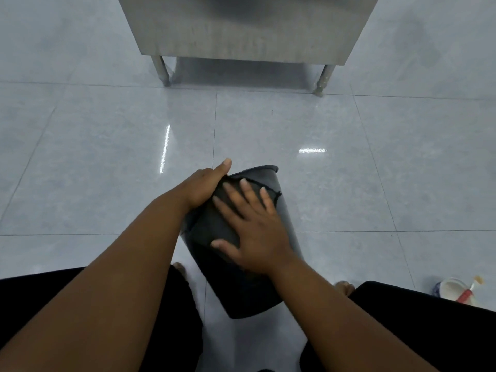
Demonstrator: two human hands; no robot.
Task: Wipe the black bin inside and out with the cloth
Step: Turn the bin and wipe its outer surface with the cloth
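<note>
1. Slippage is the main risk. The black bin (249, 296) lies tipped on its side between the person's knees, at the near edge of the tiled floor (107, 157), with its mouth pointing away. A round wall on glossy tile could roll or skid if a push lands off centre.
2. Cloth (209, 226) trouble comes second. It is as dark as the bin and is draped over the upper wall near the rim. Held down only by a flat palm, it may bunch or slide instead of wiping, and missed patches would be hard to spot.
3. Reach is a further worry. With the mouth facing away, the inside is probably awkward to reach from this pose, so it could be skimped.
4. Left hand (204, 187) grip: it wraps the bin's left side just below the rim. The thumb lies straight along the top and the fingers pass out of sight behind the cloth. I judge that it is grasping the bin to steady it.
5. Right hand (255, 237) grip: released, with the fingers straight and spread. The palm and fingertips press the cloth flat against the wall and clasp nothing.
</note>
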